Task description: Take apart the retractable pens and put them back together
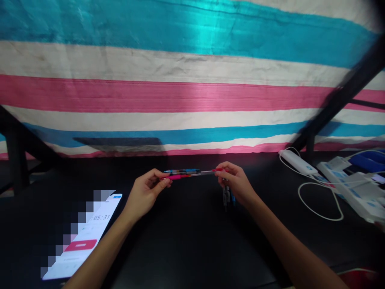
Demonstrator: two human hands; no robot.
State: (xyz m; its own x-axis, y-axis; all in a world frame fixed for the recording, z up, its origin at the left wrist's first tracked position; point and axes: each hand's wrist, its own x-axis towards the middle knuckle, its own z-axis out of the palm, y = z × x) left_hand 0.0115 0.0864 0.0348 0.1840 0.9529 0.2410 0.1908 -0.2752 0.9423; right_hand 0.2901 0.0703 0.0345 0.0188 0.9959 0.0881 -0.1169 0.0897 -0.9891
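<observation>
My left hand (150,191) is closed in a pinch on the pink part of a pen (178,177). The pen lies level between my two hands, with a thin, clear-to-grey stretch in its middle. At its red right end, the fingertips of my right hand (236,180) are closed on it. Whether the pen is in one piece or pulled apart, I cannot tell. Just behind it, on the black table, lie blue and dark pens (185,171), partly covered by my left fingers. Several more pens (227,196) rest below my right hand, partly hidden by it.
A lit phone (100,228) showing a timer lies left of my left forearm. On the right are a white power strip (349,188), a white plug-in device (297,160) and a looped white cable (320,183). A striped sheet (192,96) hangs behind the black table (186,241).
</observation>
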